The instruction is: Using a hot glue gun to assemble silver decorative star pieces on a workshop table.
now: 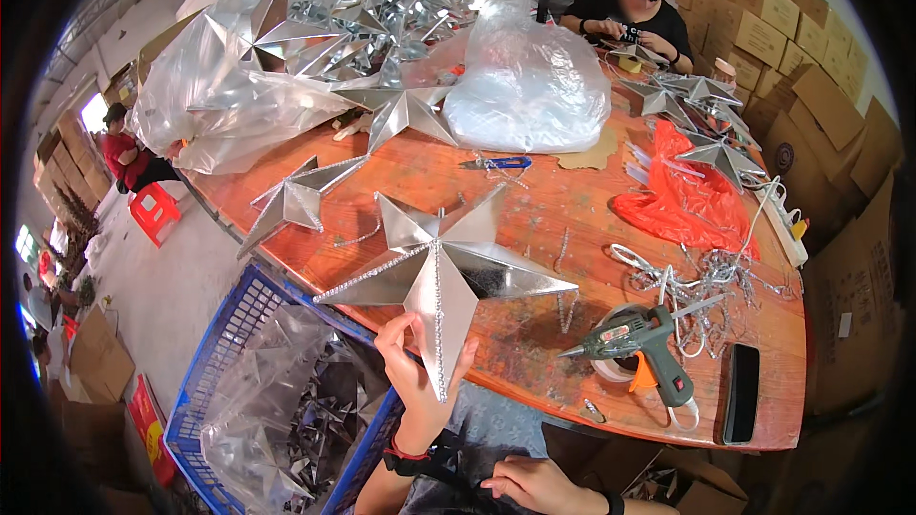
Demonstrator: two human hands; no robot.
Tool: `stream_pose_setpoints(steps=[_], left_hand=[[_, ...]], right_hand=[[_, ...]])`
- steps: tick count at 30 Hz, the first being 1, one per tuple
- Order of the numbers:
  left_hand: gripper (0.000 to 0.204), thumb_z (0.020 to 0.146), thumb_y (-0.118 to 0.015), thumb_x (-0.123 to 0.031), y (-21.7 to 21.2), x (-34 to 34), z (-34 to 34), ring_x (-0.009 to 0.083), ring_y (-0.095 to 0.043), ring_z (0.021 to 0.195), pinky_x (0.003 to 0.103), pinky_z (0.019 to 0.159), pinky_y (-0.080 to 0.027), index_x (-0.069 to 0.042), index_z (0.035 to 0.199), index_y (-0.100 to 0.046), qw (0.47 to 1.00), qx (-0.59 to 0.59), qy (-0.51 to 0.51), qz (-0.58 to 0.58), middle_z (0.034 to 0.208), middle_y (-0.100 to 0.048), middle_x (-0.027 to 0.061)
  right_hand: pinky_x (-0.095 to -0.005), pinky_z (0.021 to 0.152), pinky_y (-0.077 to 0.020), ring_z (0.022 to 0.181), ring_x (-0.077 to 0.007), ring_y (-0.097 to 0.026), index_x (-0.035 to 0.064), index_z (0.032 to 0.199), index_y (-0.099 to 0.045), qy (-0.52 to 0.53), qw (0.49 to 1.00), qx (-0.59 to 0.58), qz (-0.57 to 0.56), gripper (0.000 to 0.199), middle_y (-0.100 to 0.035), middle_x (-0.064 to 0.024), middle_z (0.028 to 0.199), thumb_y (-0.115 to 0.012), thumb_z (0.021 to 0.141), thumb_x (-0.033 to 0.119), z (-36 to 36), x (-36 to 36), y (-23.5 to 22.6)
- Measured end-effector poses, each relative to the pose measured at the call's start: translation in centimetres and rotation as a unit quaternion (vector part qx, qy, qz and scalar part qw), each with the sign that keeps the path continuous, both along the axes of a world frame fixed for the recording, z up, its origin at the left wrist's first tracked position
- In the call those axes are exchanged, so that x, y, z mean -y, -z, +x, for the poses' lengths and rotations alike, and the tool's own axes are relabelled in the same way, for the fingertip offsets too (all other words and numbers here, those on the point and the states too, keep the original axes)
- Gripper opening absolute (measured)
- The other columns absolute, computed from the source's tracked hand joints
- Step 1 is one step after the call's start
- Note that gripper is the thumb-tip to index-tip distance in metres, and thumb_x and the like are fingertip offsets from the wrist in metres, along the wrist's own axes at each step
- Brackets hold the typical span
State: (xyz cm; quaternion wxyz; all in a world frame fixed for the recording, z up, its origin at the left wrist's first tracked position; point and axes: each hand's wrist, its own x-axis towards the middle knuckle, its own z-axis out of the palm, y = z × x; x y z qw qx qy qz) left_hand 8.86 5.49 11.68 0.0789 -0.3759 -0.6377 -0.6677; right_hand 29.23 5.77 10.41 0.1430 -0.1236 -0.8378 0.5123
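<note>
Your left hand (412, 374) pinches the silver star (441, 267) over the cluttered wooden table's (534, 200) near edge, right hand (536, 483) loosely curled, empty, below it.

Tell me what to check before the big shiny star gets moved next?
1. Left hand grips the silver star by its lower point: ok.
2. Right hand free, resting low by the lap: ok.
3. Bead strip along the star's ridges looks attached: ok.
4. Glue gun lies on the table, nozzle toward the star but apart from it: ok.
5. Glue gun hot or cold: cannot tell.
6. Blue basket below the star, lined with plastic and holding stars: ok.
</note>
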Motion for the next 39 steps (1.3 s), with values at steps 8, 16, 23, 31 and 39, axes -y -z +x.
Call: stream_pose_setpoints(steps=[8, 16, 23, 31, 39], left_hand=[[0.042, 0.083, -0.063, -0.016, -0.2, 0.7, -2.7, 0.0278, -0.042, 0.114, 0.039, 0.096, -0.035, 0.006, 0.116, -0.05, 0.985, -0.123, -0.118, -0.037, 0.121, -0.04, 0.0151], [0.032, 0.09, -0.045, -0.007, -1.6, 0.5, -4.8, 0.0231, -0.038, 0.12, 0.036, 0.102, -0.029, 0.004, 0.12, -0.041, 0.996, -0.029, -0.045, 0.071, 0.125, -0.039, 0.0142], [0.033, 0.093, -0.038, -0.01, -2.5, 0.4, -6.8, 0.0176, -0.041, 0.114, 0.03, 0.098, -0.031, 0.001, 0.124, -0.04, 0.999, 0.01, 0.007, 0.032, 0.126, -0.041, 0.0099], [0.031, 0.094, -0.04, -0.01, -1.0, 1.4, -8.8, 0.0158, -0.044, 0.11, 0.028, 0.096, -0.033, 0.002, 0.123, -0.044, 0.997, -0.001, 0.079, -0.008, 0.124, -0.045, 0.0078], [0.038, 0.094, -0.05, -0.018, 1.6, 2.4, -9.6, 0.0162, -0.043, 0.115, 0.029, 0.1, -0.031, 0.002, 0.126, -0.043, 0.991, 0.066, 0.112, 0.013, 0.126, -0.046, 0.0081]], right_hand=[[-0.0342, 0.059, -0.0461, 0.069, -0.0305, -0.059, 0.0048, 0.084, -0.057, 0.034, 0.998, -0.042, -0.044, 0.009, -0.058, -0.0106, 0.075, -0.065, 0.082, 0.009, -1.0, 0.1, -0.8], [-0.0338, 0.061, -0.0467, 0.071, -0.03, -0.059, 0.0043, 0.086, -0.058, 0.013, 0.997, -0.059, -0.042, 0.007, -0.059, -0.0114, 0.078, -0.064, 0.082, 0.006, -1.0, 0.6, -0.4], [-0.0339, 0.06, -0.0461, 0.07, -0.0303, -0.059, 0.0037, 0.084, -0.057, 0.024, 0.997, -0.046, -0.058, 0.009, -0.058, -0.0113, 0.076, -0.064, 0.082, 0.007, -0.8, 0.5, -0.4], [-0.0343, 0.058, -0.0452, 0.069, -0.0317, -0.058, 0.0033, 0.083, -0.053, 0.023, 0.999, -0.014, -0.044, 0.011, -0.056, -0.0132, 0.076, -0.062, 0.085, 0.01, -0.7, 0.6, -0.5], [-0.0343, 0.065, -0.0475, 0.076, -0.0282, -0.058, 0.005, 0.092, -0.055, -0.021, 0.999, -0.015, -0.021, 0.01, -0.057, -0.0089, 0.083, -0.061, 0.085, 0.009, -0.7, 0.0, 0.9]])
